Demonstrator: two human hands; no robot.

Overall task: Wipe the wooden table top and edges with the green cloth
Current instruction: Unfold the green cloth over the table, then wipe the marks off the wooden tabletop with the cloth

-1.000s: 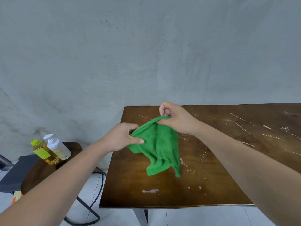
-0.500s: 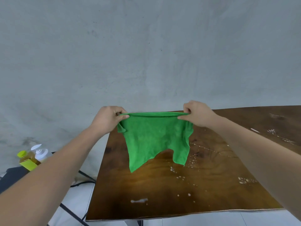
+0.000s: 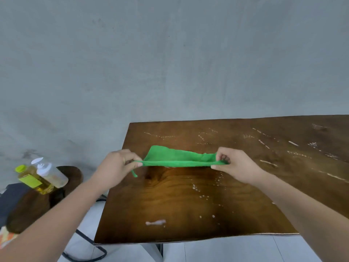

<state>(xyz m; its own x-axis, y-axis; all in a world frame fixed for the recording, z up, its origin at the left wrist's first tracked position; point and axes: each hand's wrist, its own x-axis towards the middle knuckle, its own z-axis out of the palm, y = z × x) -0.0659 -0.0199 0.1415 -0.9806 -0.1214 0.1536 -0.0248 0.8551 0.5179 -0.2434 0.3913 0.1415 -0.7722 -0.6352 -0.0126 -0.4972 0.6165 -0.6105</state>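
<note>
The green cloth (image 3: 179, 158) is stretched flat between both hands, just above the wooden table (image 3: 188, 195). My left hand (image 3: 117, 165) pinches its left corner over the table's left edge. My right hand (image 3: 234, 163) pinches the right corner, over the table top. The cloth's far part slopes down toward the wood; a small green loop hangs from the left corner. White droplets and streaks are scattered over the table, with one larger white smear (image 3: 155, 222) near the front edge.
A low dark wooden stool (image 3: 28, 205) stands to the left of the table, bearing a yellow bottle (image 3: 30, 179) and a clear pump bottle (image 3: 51, 174). A grey wall rises behind. White tiled floor and a black metal leg show below the front edge.
The cloth went from bunched, to hanging spread in the air, to held flat and low over the table. My hands moved apart and then down.
</note>
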